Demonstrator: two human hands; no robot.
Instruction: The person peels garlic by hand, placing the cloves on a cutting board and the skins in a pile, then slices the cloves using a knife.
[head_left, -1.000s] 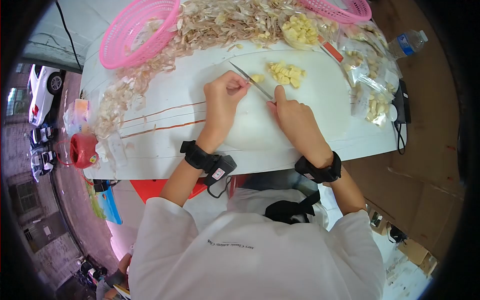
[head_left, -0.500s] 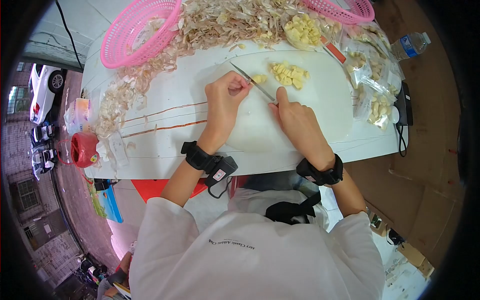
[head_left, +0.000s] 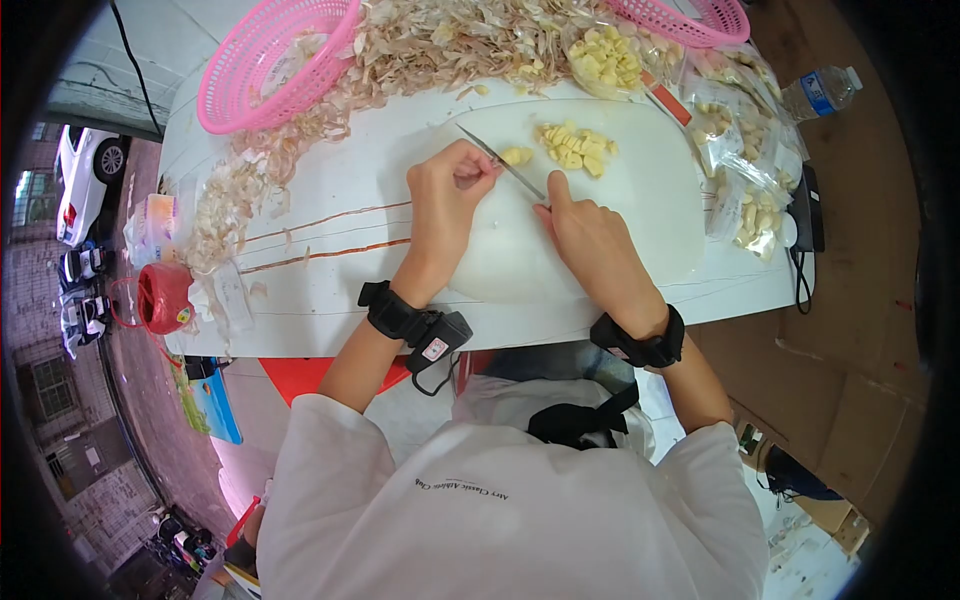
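Note:
My right hand (head_left: 592,240) is closed around the handle of a knife (head_left: 518,175), its blade pointing up and left over the white cutting board (head_left: 640,245). The fingers of my left hand (head_left: 445,195) are pinched together beside the blade, at the board's left side. Whatever they hold is too small to make out. Just past the blade lies a little cut garlic (head_left: 517,156). A larger heap of chopped garlic (head_left: 577,148) sits farther back on the board.
Garlic skins (head_left: 440,45) cover the table's back and left side, near a pink basket (head_left: 225,95). At the back right are a bag of peeled garlic (head_left: 605,62), more bagged garlic (head_left: 755,215) and a water bottle (head_left: 822,93). A red bag (head_left: 165,298) is at the left edge.
Both hands and the knife hold nearly the same pose. A dark shape has appeared on the floor at lower right, and something red shows near another person's arm at lower left.

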